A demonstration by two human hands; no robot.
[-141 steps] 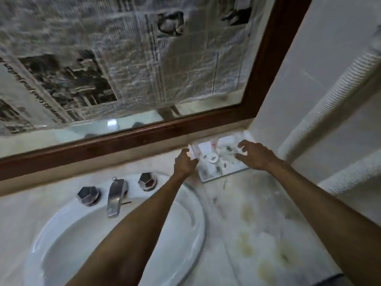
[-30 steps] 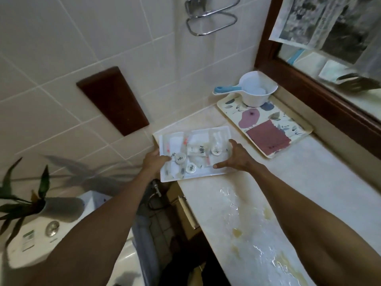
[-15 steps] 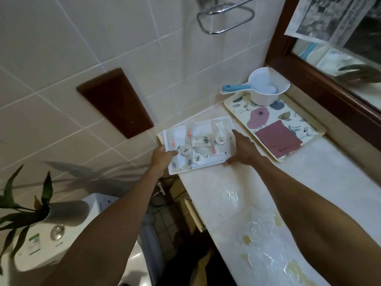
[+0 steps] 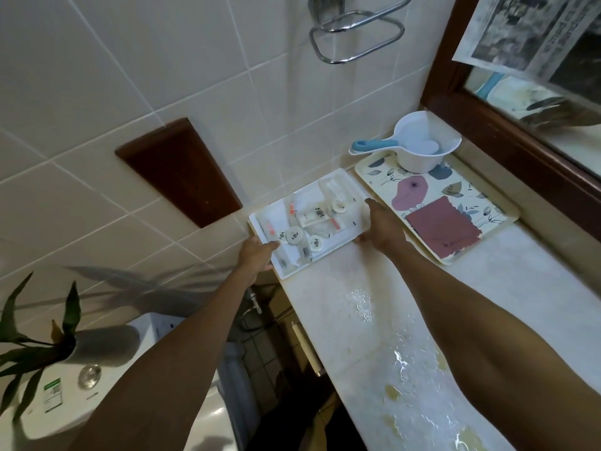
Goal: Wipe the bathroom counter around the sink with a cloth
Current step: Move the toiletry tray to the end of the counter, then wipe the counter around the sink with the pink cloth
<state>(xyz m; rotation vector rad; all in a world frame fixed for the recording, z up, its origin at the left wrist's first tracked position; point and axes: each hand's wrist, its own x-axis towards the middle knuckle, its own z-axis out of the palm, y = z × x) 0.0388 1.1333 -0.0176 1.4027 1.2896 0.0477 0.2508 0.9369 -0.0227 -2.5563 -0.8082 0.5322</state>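
The head view showed both hands at a white amenity tray point(image 4: 346, 237) set at the counter's far end against the tiled wall. The left hand point(image 4: 257, 255) gripped the tray's near-left corner, thumb over the rim and fingers hidden beneath. The right hand point(image 4: 380, 227) clasped the right edge, fingers curled along it, though whether they pinched the rim or merely pressed against it could not be told. The tray's long axis ran from the left hand up and to the right, so each hand held one end, neither nearer than the other.

The task's own surface, the counter point(image 4: 341, 314), lay toward the person from the tray, between the forearms. A wet sheen point(image 4: 400, 362) and yellowish stains point(image 4: 392, 390) ran along it. No cloth was in either hand, and the sink was out of frame. A maroon square point(image 4: 442, 227) on the floral tray point(image 4: 487, 203) just beside the right hand could be a cloth; that was a guess.

The floral tray also carried a white ladle point(image 4: 419, 148) with a blue handle, and it left the white tray little room to slide rightward. The wall blocked the far side, and the left corner sat at the counter's edge over the drop toward the toilet cistern point(image 4: 65, 395). Small round-lidded pots point(image 4: 294, 236) and sachets lay loose in the tray, so it probably needed keeping level.
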